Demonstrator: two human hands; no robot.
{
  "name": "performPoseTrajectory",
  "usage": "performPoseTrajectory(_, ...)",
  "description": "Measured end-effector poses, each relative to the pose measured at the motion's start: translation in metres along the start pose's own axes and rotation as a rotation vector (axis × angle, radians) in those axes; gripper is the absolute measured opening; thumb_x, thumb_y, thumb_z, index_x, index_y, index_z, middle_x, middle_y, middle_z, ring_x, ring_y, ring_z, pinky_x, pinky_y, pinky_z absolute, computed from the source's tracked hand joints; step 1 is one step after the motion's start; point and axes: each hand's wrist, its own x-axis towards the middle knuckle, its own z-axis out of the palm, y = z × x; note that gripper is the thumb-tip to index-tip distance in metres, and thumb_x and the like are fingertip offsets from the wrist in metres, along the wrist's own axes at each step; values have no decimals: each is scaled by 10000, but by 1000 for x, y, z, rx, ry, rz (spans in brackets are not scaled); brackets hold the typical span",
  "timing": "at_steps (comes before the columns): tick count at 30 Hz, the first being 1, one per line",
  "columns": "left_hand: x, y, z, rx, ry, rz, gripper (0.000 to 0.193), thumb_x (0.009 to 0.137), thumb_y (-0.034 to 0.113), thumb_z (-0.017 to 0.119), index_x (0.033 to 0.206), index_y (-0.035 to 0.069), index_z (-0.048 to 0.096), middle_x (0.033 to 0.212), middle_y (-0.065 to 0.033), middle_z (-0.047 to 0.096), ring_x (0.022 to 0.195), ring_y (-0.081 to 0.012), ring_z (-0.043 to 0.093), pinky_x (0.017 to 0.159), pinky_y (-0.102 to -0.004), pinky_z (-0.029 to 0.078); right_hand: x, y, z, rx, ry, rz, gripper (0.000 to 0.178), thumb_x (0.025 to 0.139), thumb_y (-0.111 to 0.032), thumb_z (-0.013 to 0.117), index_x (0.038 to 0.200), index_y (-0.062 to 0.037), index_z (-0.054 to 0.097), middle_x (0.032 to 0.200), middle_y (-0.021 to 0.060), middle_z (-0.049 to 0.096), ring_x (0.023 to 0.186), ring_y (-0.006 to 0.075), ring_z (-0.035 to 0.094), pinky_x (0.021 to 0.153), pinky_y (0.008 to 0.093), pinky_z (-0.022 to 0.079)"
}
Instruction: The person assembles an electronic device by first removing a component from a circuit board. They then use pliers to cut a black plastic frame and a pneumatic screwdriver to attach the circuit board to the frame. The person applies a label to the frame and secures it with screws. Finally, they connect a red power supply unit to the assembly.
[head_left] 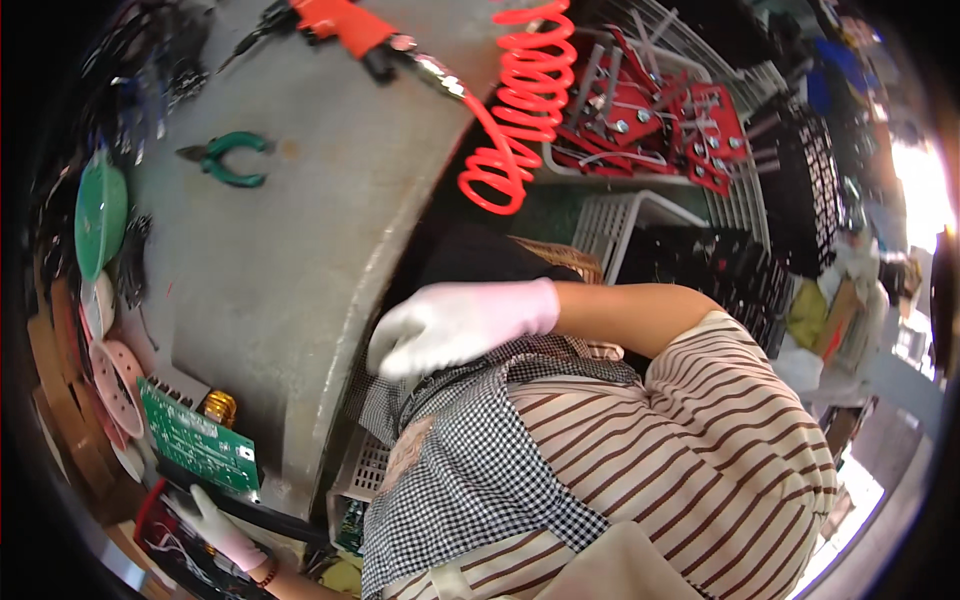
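The right hand [440, 328] is curled closed; whether the left hand [218, 528] grips cannot be told. If brushed, the green circuit board [195, 438] could be tipped.

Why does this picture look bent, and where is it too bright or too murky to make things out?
Head view: the fisheye lens bows the edge of the table and leaves dark corners; head view: the bright patch at far right is washed out; head view: the clutter at upper left is too murky to name, while the pliers and board look clearer.
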Motion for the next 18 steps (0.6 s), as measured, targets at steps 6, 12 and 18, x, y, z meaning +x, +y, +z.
performPoseTrajectory(6,11,163,38,153,49,651,484,966,132,544,1389,-68,421,1424,-208,462,1313,-321,459,1110,-416,344,-124,57,-81,440,484,-87,396,951,-293,591,1134,57,617,1041,171,696,896,211,696,779,295,560)
performPoseTrajectory(12,-27,299,84,-71,-246,1159,507,931,123,518,1407,-24,423,1441,-174,455,1360,-339,399,1124,-454,314,-340,129,-195,404,1695,151,422,954,-302,587,1174,56,610,1142,186,663,1020,258,655,918,377,517)
performPoseTrajectory(18,-58,362,103,-71,-371,1381,556,908,99,536,1427,-28,384,1463,-171,428,1395,-339,347,1153,-459,251,-514,174,-163,400,2262,172,346,949,-307,562,1108,-10,641,1073,124,675,967,224,638,887,346,495)
